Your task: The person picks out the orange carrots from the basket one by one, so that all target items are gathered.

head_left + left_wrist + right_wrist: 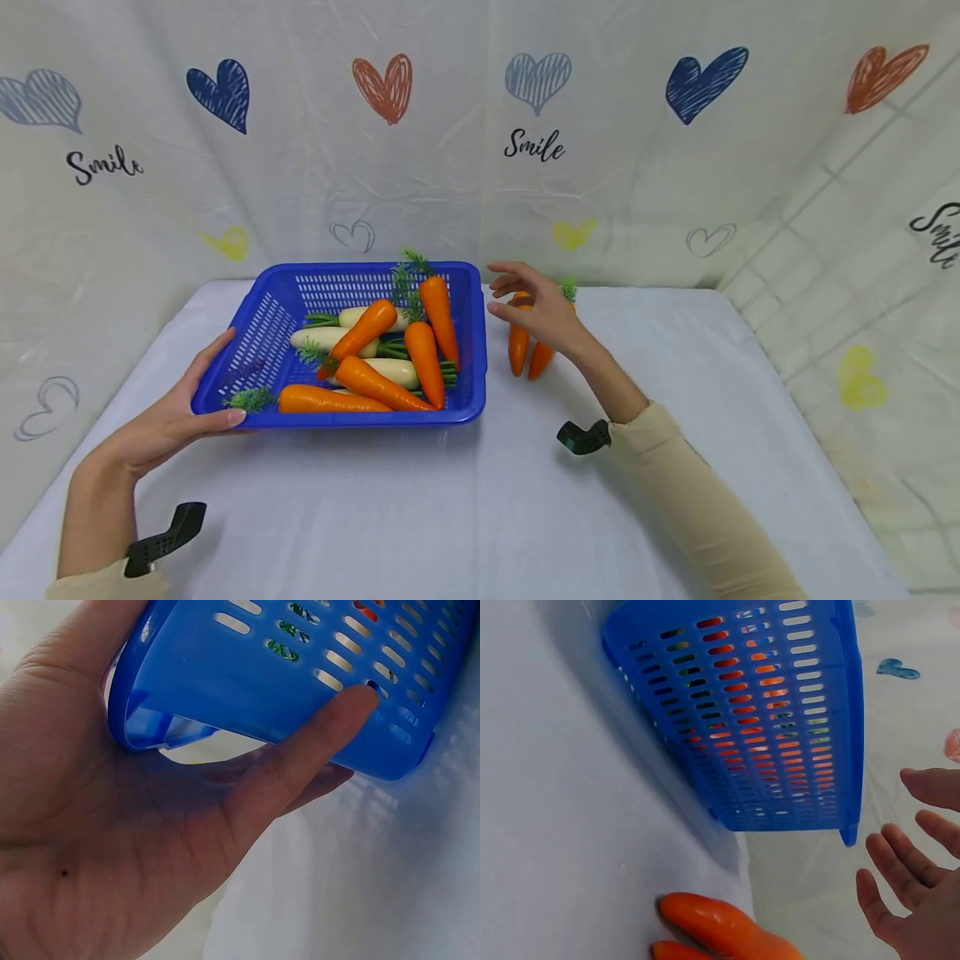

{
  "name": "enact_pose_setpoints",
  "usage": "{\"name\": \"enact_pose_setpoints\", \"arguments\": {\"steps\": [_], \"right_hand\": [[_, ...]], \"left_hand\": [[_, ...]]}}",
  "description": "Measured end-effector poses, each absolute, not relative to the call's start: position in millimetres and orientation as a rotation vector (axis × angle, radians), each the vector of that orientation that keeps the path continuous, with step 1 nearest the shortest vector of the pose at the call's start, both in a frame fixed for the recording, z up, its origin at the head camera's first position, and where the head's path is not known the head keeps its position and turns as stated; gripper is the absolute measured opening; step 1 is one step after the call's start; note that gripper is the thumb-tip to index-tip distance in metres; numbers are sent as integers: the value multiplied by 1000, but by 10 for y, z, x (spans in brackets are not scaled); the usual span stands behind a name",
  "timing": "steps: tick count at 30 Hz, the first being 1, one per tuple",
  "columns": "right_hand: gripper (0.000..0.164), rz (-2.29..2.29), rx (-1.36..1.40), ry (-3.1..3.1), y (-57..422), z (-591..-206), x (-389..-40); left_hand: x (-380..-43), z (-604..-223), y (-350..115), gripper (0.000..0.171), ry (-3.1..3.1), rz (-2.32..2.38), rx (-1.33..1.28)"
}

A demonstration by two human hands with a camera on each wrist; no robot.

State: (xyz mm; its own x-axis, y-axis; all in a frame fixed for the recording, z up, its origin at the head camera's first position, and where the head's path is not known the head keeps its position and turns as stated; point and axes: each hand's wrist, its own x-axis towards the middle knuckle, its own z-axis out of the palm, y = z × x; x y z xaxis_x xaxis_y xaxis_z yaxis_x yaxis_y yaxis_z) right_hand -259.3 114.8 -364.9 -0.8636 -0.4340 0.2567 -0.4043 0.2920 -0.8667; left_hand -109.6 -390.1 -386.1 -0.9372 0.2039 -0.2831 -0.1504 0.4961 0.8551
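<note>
A blue plastic basket [476, 358] with slotted walls holds several orange carrots [425, 363] and several white radishes [393, 372], some with green tops. My left hand [168, 423] grips its near left corner, thumb over the rim and fingers along the outer side. In the left wrist view, a fingertip presses the slotted wall [217, 686]. To the right of the basket, my right hand [546, 315] is apart from it, fingers loosely bent with nothing between them. Beneath that hand lie two more carrots [517, 348], partly hidden by it in the head view.
A white cloth covers the table [525, 500]. Behind it hangs a pale sheet [450, 167] printed with hearts and the word "Smile", which continues along both sides. A black wrist camera [583, 437] sits at my right cuff and another [167, 540] at my left.
</note>
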Motion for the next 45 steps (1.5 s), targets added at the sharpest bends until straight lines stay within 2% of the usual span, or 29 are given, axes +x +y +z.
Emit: {"name": "enact_pose_setpoints", "arguments": {"steps": [11,21,45], "right_hand": [[61,-1661,-952,2452,1004,-3601,-2620],[66,-1550,-959,2470,876,-3640,-2598],[67,-1427,-978,2480,669,-3645,-2697]], "left_hand": [[-1116,-3858,-3898,107,2420,1404,61],[-1089,-3895,-3931,106,2390,1430,46],[-1100,-3883,-3902,107,2401,1432,44]]}}
